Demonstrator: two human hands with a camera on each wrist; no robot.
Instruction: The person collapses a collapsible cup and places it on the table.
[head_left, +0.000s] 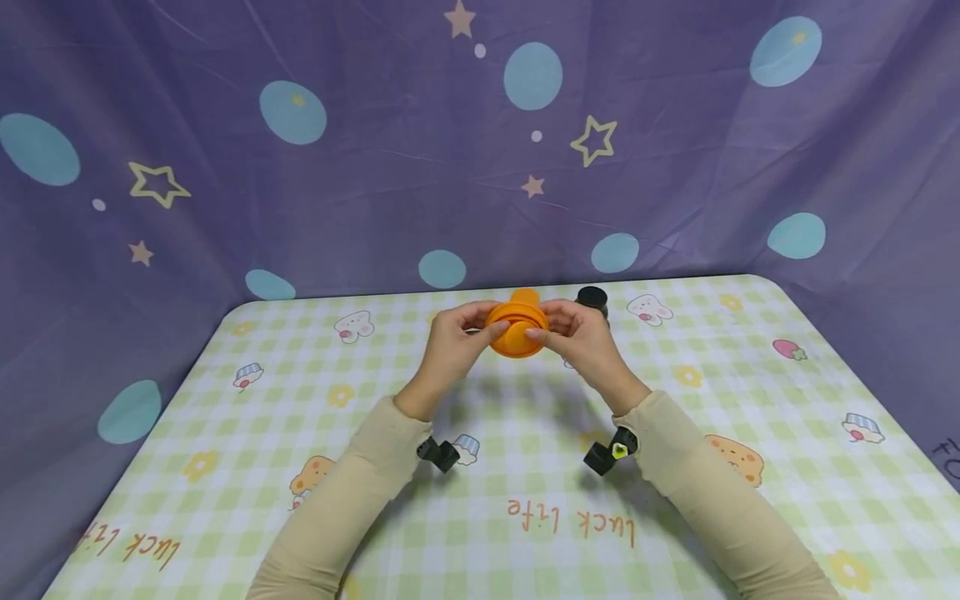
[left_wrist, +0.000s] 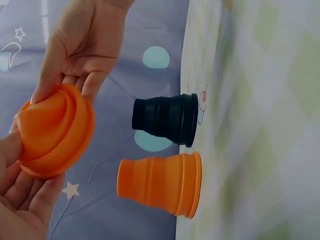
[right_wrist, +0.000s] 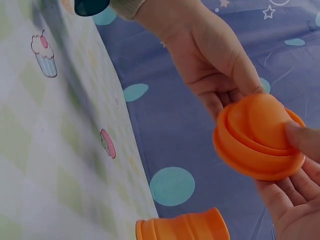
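An orange collapsible silicone cup (head_left: 516, 340), squashed nearly flat with its middle rings pushed askew, is held up over the far part of the table. My left hand (head_left: 452, 342) grips its left side, thumb on the domed middle and fingers behind the rim. On the opposite side my right hand (head_left: 587, 337) pinches it the same way. Beyond them, a second orange cup (left_wrist: 160, 185) stands extended on its wide rim, narrow end up. Beside it on the right stands a black cup (left_wrist: 165, 120) of the same shape, also wide end down.
A green checked cloth (head_left: 465, 558) with printed cartoons covers the table. Behind it hangs a purple curtain (head_left: 390, 208) with stars and blue dots. Each wrist carries a small black camera (head_left: 438, 454). In the head view my hands and the held cup partly cover the standing cups.
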